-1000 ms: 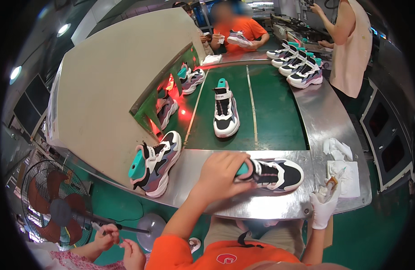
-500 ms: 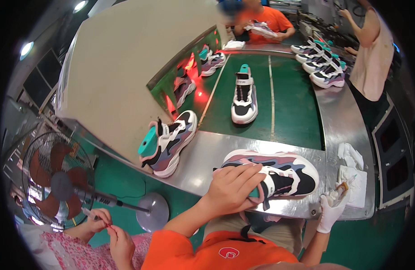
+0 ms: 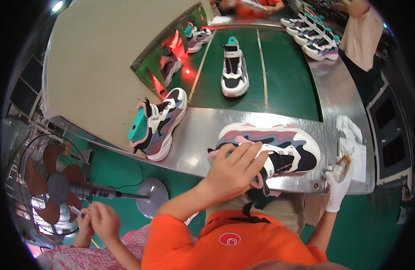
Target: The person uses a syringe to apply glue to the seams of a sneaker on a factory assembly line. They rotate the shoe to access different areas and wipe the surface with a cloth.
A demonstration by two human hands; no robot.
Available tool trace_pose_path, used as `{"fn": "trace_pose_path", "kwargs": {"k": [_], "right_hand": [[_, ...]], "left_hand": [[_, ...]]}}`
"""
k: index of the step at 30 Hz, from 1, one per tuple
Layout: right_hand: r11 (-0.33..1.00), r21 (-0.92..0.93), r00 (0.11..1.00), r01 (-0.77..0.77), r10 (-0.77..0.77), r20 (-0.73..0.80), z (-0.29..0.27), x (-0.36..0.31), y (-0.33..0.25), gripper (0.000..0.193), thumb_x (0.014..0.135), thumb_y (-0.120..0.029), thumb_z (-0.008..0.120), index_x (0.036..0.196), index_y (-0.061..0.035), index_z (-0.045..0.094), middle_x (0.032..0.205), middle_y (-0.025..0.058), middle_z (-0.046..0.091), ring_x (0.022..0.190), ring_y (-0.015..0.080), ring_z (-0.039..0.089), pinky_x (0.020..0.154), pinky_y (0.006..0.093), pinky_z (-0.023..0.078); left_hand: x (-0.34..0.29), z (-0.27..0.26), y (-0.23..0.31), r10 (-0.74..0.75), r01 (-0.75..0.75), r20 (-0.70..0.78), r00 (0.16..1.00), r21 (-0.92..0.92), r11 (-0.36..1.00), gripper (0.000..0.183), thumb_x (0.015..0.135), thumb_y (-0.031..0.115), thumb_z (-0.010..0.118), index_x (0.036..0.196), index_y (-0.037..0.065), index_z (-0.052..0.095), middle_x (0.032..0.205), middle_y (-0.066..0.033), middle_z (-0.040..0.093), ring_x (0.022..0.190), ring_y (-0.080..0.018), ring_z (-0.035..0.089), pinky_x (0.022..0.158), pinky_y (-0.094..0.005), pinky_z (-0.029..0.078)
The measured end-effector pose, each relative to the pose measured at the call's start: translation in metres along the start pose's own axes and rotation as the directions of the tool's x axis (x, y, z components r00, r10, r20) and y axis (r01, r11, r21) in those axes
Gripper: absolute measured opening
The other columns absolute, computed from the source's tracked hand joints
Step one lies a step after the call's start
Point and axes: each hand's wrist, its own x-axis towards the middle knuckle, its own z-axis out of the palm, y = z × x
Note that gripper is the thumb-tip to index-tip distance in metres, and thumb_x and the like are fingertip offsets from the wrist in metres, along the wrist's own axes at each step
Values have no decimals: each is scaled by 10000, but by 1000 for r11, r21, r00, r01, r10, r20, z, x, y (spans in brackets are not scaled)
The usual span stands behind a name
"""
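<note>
A white, black, mauve and blue-grey sneaker (image 3: 302,139) lies tilted on its side on the metal edge of the worktable, toe to the right. My bare left hand (image 3: 234,168) grips it around the ankle and heel, fingers spread over the collar. My right hand (image 3: 339,184), in a white glove, is at the table's right corner. Its fingers close around a small clear and amber object (image 3: 344,163) whose kind I cannot make out. Beside that hand lies a white pad (image 3: 358,157) with crumpled white tissue (image 3: 348,128) behind it.
Another sneaker (image 3: 161,123) with a teal insert stands at left. One more (image 3: 234,74) sits on the green belt (image 3: 288,81). Several sneakers (image 3: 320,47) line the far right. Red-lit tunnel flaps (image 3: 153,67), a fan (image 3: 58,186) and a co-worker's hands (image 3: 99,220) are leftward.
My view has tilted down, so the table sits higher in the picture. My left hand stays on the sneaker, and the right still holds the small object. The neighbour's hands have shifted.
</note>
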Motion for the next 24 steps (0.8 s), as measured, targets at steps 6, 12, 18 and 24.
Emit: {"fn": "trace_pose_path", "kwargs": {"k": [6, 12, 18, 24], "right_hand": [[991, -106, 996, -86, 86, -6, 12, -16, -56, 858, 726, 80, 581, 1512, -45, 262, 1147, 143, 558, 843, 148, 586, 685, 236, 498], [926, -235, 928, -295, 336, 161, -120, 31, 25, 873, 761, 38, 676, 1519, -83, 259, 1291, 139, 512, 876, 169, 588, 661, 247, 494], [966, -214, 942, -142, 198, 271, -85, 18, -18, 878, 774, 25, 669, 1530, -101, 241, 1302, 128, 502, 915, 173, 581, 697, 262, 508], [889, -376, 895, -262, 369, 249, -42, 14, -67, 839, 739, -124, 778, 1458, -7, 361, 1153, 117, 571, 830, 143, 597, 698, 260, 508]], "left_hand": [[-18, 1, -10, 111, -112, -73, 991, -9, 994, 336, 792, 258, 621, 1082, 90, 644, 1164, -74, 657, 1034, -165, 629, 921, -383, 408], [-18, 11, -14, 171, -194, -218, 961, -88, 977, 261, 801, 190, 624, 1036, 79, 641, 1126, -73, 658, 1040, -198, 625, 878, -381, 479], [-30, 3, -14, 138, -145, -113, 984, -62, 987, 234, 814, 176, 615, 1039, 114, 631, 1148, -59, 649, 1067, -197, 615, 877, -374, 495], [-21, -3, -15, 71, -71, -4, 997, -179, 981, 209, 864, 189, 575, 1061, 140, 626, 1182, -46, 642, 1080, -231, 616, 893, -378, 491]]}}
